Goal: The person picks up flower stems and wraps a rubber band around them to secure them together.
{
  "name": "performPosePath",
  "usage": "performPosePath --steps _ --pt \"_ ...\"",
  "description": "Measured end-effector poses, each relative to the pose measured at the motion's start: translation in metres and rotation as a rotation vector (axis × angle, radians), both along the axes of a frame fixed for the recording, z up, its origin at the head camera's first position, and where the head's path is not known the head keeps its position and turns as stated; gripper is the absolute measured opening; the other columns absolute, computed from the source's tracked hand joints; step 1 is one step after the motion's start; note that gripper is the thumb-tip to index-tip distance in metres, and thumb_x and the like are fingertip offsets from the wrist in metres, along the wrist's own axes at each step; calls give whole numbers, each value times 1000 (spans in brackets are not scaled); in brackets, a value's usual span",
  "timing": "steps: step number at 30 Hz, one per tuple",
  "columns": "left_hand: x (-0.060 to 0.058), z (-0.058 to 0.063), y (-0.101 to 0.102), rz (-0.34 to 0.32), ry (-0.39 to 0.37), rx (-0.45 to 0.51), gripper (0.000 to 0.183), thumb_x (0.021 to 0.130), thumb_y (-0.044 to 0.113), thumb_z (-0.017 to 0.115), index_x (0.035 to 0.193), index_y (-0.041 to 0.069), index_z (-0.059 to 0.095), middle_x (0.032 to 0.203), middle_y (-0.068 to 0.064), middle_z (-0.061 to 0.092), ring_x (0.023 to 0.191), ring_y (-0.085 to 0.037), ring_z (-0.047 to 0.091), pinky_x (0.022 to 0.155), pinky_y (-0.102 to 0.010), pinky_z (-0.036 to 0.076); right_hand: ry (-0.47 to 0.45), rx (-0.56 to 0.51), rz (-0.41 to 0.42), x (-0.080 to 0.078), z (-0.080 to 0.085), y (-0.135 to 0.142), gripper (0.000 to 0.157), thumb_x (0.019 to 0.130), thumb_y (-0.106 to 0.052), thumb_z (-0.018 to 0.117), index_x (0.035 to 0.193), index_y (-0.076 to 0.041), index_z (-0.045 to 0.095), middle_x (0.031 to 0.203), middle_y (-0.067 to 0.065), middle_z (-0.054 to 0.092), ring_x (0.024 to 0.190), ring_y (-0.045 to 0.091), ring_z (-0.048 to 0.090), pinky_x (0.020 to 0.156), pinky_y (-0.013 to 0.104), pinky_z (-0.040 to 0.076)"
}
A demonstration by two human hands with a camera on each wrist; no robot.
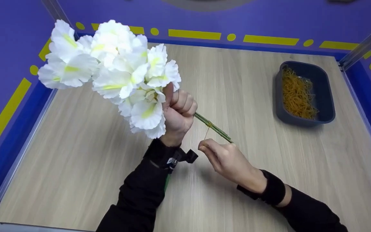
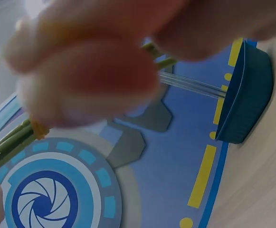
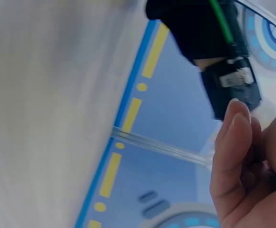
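A bunch of white artificial flowers point(image 1: 121, 69) with yellow centres tilts to the upper left in the head view. My left hand point(image 1: 180, 111) grips its green stems point(image 1: 219, 130) just below the blossoms. Around the stems below that fist is wound a yellow rubber band point(image 1: 209, 124). My right hand point(image 1: 229, 159) pinches a strand of the band and stretches it down, away from the stems. Wound band and stems point(image 2: 14, 142) also appear in the left wrist view, with blurred fingers point(image 2: 90, 80) in front. In the right wrist view, the right fingers point(image 3: 233, 152) are curled together; the strand cannot be made out.
A dark grey bin point(image 1: 325, 96) holding many yellow rubber bands point(image 1: 296, 95) stands at the right back of the wooden table point(image 1: 243, 83). Blue panels with yellow marks point(image 1: 194, 34) wall the table at the back and sides. Black wrist straps point(image 1: 274, 188) circle both wrists.
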State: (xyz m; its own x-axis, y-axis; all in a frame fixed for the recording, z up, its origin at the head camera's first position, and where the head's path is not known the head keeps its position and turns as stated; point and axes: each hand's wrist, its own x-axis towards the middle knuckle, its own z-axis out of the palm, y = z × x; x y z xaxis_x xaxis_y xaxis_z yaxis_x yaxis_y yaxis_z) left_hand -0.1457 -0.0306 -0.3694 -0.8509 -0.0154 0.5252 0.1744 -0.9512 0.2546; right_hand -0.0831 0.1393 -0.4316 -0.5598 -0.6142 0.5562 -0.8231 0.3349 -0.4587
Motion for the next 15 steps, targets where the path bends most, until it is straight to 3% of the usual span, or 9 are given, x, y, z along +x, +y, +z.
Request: performPosePath --steps 3,7,12,15 --pt "0 0 1 -1 26 -64 66 98 36 65 61 16 15 53 6 10 46 -6 4 41 -17 4 19 -16 1 -2 10 6 14 106 -15 55 103 -5 64 86 -4 66 62 -2 52 54 17 50" --pt "2 1 -1 -49 56 -127 66 97 36 67 62 15 16 54 5 10 46 -7 4 41 -17 5 34 -56 -33 -7 23 18 18 107 -18 54 103 -4 66 84 -2 67 56 0 50 47 17 46" --pt "3 5 -6 -77 30 -148 66 97 36 67 61 15 15 53 5 11 46 -6 5 42 -17 5 39 -85 -74 -14 38 32 19 107 -19 55 103 -4 67 73 -3 61 49 1 41 42 17 39" --pt "2 7 -8 -134 10 -138 67 98 38 66 60 16 14 53 6 10 46 -6 5 42 -17 5 57 -90 -99 -18 44 39 20 107 -21 55 102 -5 67 69 -4 58 49 1 43 42 18 39"
